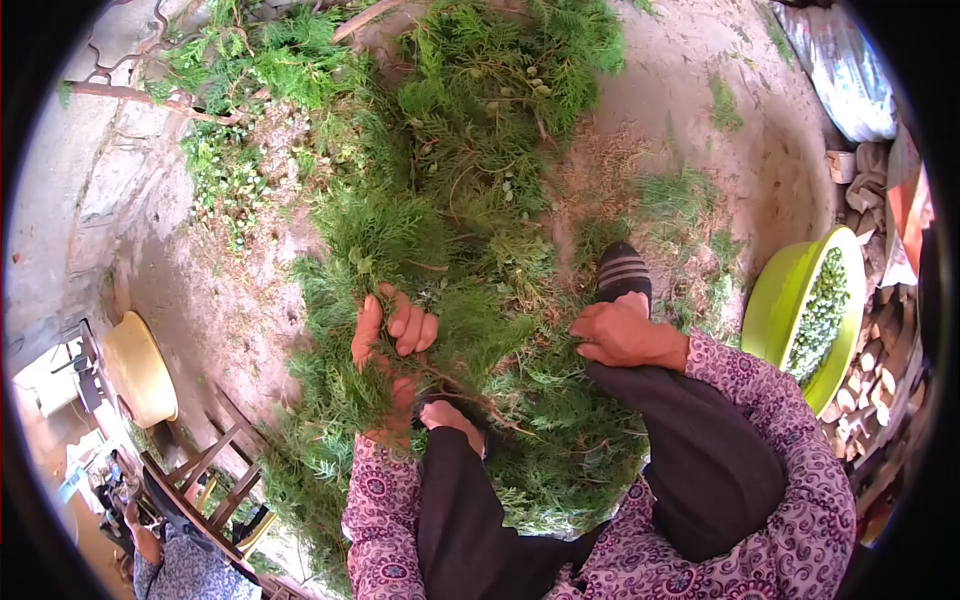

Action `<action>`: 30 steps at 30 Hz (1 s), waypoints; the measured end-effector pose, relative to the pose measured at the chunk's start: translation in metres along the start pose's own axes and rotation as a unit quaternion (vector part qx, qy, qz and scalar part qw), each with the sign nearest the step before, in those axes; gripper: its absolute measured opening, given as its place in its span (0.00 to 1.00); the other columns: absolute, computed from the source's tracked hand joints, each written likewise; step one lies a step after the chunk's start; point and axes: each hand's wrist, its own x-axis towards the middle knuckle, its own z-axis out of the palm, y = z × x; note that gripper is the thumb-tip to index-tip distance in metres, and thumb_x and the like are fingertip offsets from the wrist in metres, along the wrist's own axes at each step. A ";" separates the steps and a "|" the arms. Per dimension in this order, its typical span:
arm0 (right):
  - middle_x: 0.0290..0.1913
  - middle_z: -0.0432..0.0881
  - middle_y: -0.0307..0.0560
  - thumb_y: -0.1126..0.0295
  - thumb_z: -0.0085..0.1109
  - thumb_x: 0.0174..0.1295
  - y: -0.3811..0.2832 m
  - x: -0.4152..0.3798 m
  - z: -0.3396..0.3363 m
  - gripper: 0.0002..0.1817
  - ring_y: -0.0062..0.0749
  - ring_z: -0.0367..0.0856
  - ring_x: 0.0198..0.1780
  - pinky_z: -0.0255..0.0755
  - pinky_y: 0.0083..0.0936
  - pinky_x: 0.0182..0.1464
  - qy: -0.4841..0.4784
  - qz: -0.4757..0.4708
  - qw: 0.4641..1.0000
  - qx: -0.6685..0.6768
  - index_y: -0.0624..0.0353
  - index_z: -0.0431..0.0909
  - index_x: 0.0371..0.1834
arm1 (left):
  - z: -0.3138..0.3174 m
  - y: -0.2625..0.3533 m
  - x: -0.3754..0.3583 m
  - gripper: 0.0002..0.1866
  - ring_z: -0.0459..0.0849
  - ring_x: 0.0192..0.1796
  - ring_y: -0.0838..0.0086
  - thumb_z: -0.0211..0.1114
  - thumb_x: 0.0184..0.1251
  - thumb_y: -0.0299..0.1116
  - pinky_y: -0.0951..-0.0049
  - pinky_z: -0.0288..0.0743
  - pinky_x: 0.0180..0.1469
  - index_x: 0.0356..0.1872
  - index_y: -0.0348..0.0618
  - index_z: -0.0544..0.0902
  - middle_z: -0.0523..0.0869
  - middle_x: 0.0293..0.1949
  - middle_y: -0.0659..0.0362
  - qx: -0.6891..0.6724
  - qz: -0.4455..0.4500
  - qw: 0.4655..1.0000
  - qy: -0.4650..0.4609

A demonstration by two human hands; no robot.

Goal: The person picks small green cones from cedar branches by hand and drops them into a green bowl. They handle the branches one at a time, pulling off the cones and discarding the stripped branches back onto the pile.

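My left hand (400, 330), palm up with curled fingers, grips a feathery green conifer sprig (375, 235). Part of that hand and its wrist is hidden behind foliage. Over my right knee, my right hand (630, 332) is closed with its fingertips pointing left; whatever it may hold is too small to make out. A large heap of cut conifer branches (480, 110) spreads under and in front of both hands, with small pale green cones among the leaves. My dark striped shoe (623, 268) shows just beyond the right hand.
At the right stands a lime-green basin (770, 290) with many small green cones (825, 310), beside stacked firewood (870, 375). A yellowish tub (140, 370) and a wooden frame (215, 480) are at the left. Another person (185, 560) is at the lower left.
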 end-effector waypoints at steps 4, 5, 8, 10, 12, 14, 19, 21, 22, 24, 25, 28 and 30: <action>0.30 0.72 0.57 0.67 0.54 0.49 -0.002 -0.001 -0.002 0.11 0.53 0.73 0.35 0.67 0.43 0.37 -0.010 0.018 1.000 -0.012 0.65 0.70 0.29 | 0.003 -0.001 -0.003 0.14 0.60 0.17 0.82 0.41 0.70 0.39 0.78 0.56 0.25 0.40 0.40 0.72 0.67 0.20 0.65 -0.005 -0.007 1.000 -0.006; 0.30 0.72 0.57 0.67 0.54 0.49 -0.003 -0.002 -0.003 0.11 0.53 0.73 0.35 0.67 0.43 0.37 -0.009 0.017 1.000 -0.012 0.65 0.70 0.29 | 0.006 -0.003 -0.004 0.14 0.60 0.17 0.82 0.41 0.70 0.39 0.78 0.56 0.25 0.40 0.40 0.72 0.67 0.20 0.65 -0.004 -0.006 1.000 -0.007; 0.30 0.73 0.57 0.67 0.54 0.49 -0.004 -0.002 -0.005 0.11 0.53 0.73 0.35 0.67 0.43 0.37 -0.008 0.014 1.000 -0.018 0.65 0.70 0.30 | 0.009 -0.007 -0.005 0.16 0.60 0.17 0.81 0.41 0.70 0.42 0.77 0.56 0.25 0.41 0.41 0.73 0.67 0.21 0.64 0.028 -0.001 1.000 -0.007; 0.30 0.73 0.57 0.67 0.55 0.49 -0.005 -0.003 -0.006 0.12 0.53 0.73 0.35 0.67 0.43 0.37 -0.006 0.020 1.000 -0.023 0.65 0.71 0.30 | 0.005 -0.009 -0.004 0.19 0.61 0.17 0.81 0.39 0.70 0.46 0.77 0.56 0.25 0.43 0.42 0.72 0.68 0.21 0.64 0.034 -0.020 0.998 -0.038; 0.30 0.73 0.57 0.67 0.54 0.49 -0.001 -0.003 -0.004 0.12 0.53 0.73 0.35 0.67 0.43 0.37 -0.010 0.018 1.000 -0.021 0.66 0.71 0.29 | 0.003 -0.011 -0.002 0.21 0.61 0.17 0.81 0.38 0.70 0.47 0.77 0.56 0.25 0.44 0.42 0.72 0.68 0.21 0.64 0.039 -0.022 0.997 -0.056; 0.30 0.73 0.57 0.66 0.54 0.49 0.000 -0.003 -0.004 0.12 0.53 0.73 0.35 0.67 0.43 0.37 -0.014 0.016 1.000 -0.019 0.66 0.71 0.29 | 0.006 -0.011 -0.002 0.22 0.62 0.17 0.81 0.36 0.70 0.49 0.77 0.56 0.25 0.45 0.42 0.71 0.69 0.21 0.63 0.044 -0.023 0.996 -0.074; 0.30 0.73 0.57 0.66 0.54 0.49 -0.002 -0.004 -0.006 0.12 0.53 0.73 0.35 0.67 0.42 0.37 -0.010 0.026 0.999 -0.031 0.66 0.71 0.28 | 0.011 -0.011 0.001 0.26 0.60 0.13 0.80 0.31 0.70 0.50 0.76 0.56 0.23 0.48 0.39 0.68 0.68 0.18 0.64 0.078 -0.042 0.994 -0.066; 0.30 0.73 0.57 0.66 0.54 0.49 -0.004 -0.004 -0.009 0.12 0.53 0.73 0.35 0.67 0.42 0.37 -0.010 0.025 0.999 -0.028 0.66 0.71 0.28 | 0.005 -0.013 0.001 0.25 0.59 0.13 0.80 0.31 0.70 0.50 0.76 0.56 0.22 0.47 0.40 0.69 0.68 0.17 0.64 0.067 -0.050 0.994 -0.064; 0.29 0.73 0.57 0.66 0.54 0.49 -0.004 -0.005 -0.010 0.12 0.53 0.73 0.35 0.67 0.42 0.37 -0.011 0.024 0.999 -0.025 0.66 0.71 0.27 | 0.003 -0.014 0.001 0.24 0.59 0.12 0.80 0.31 0.71 0.49 0.76 0.56 0.22 0.47 0.40 0.69 0.68 0.16 0.64 0.055 -0.059 0.995 -0.062; 0.30 0.74 0.58 0.66 0.55 0.49 0.000 -0.005 -0.007 0.12 0.53 0.74 0.35 0.67 0.42 0.38 -0.007 0.024 1.000 -0.008 0.66 0.72 0.29 | 0.000 -0.017 0.001 0.24 0.59 0.13 0.79 0.31 0.71 0.49 0.76 0.56 0.22 0.45 0.40 0.70 0.68 0.15 0.64 0.059 -0.067 0.994 -0.067; 0.31 0.74 0.59 0.66 0.55 0.49 -0.001 -0.004 -0.008 0.13 0.54 0.74 0.35 0.68 0.41 0.38 -0.004 0.023 1.000 0.008 0.67 0.73 0.31 | -0.001 -0.019 0.001 0.23 0.60 0.13 0.79 0.32 0.71 0.48 0.75 0.57 0.22 0.43 0.40 0.70 0.68 0.15 0.63 0.063 -0.075 0.993 -0.071; 0.33 0.77 0.55 0.66 0.56 0.52 -0.006 0.005 -0.026 0.15 0.41 0.77 0.34 0.70 0.31 0.38 0.150 -0.014 0.984 0.094 0.68 0.74 0.37 | -0.002 -0.027 0.002 0.22 0.61 0.14 0.78 0.34 0.70 0.48 0.75 0.57 0.23 0.39 0.41 0.70 0.67 0.16 0.63 0.078 -0.094 0.989 -0.086; 0.33 0.77 0.50 0.66 0.56 0.53 -0.021 0.013 -0.054 0.16 0.32 0.76 0.34 0.70 0.26 0.38 0.167 0.034 0.959 0.227 0.67 0.74 0.40 | -0.004 -0.034 -0.001 0.21 0.63 0.16 0.77 0.37 0.69 0.48 0.75 0.58 0.23 0.40 0.41 0.70 0.69 0.16 0.61 0.093 -0.114 0.987 -0.069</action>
